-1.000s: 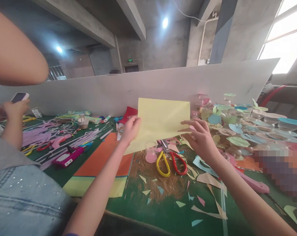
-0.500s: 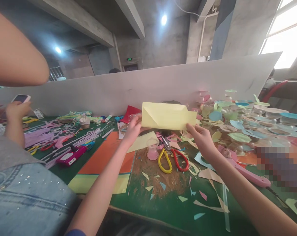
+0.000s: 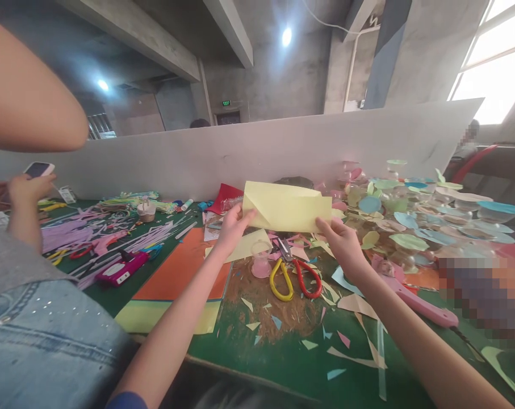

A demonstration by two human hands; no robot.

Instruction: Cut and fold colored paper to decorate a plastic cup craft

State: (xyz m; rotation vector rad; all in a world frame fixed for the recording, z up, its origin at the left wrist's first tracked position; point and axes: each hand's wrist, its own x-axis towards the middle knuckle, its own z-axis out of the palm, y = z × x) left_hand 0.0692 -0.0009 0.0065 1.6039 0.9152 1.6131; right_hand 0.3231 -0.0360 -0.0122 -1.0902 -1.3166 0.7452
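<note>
A folded sheet of pale yellow paper (image 3: pixel 289 207) is held up above the table between my two hands. My left hand (image 3: pixel 235 226) pinches its left end, thumb in front. At the lower right corner, my right hand (image 3: pixel 339 241) grips the paper between thumb and fingers. Below it, scissors (image 3: pixel 289 270) with one yellow and one red handle lie with blades pointing away. Beside them stands a small pink-tinted clear plastic cup (image 3: pixel 261 261). Another pale yellow sheet (image 3: pixel 248 247) lies under the held paper, partly over orange sheets (image 3: pixel 180 267).
Several clear cups with coloured paper tops (image 3: pixel 410 221) crowd the right. A pink glue gun (image 3: pixel 423 304) lies near my right forearm. Paper scraps (image 3: pixel 310 345) litter the green table (image 3: pixel 291 375). At left, a person holds a phone (image 3: pixel 39 169) near purple strips (image 3: pixel 67 236). A grey partition (image 3: pixel 176 162) stands behind.
The paper's right end has bent toward me and dropped slightly, its folded layers shifting. My left thumb has moved onto the paper's front. The view has shifted a little.
</note>
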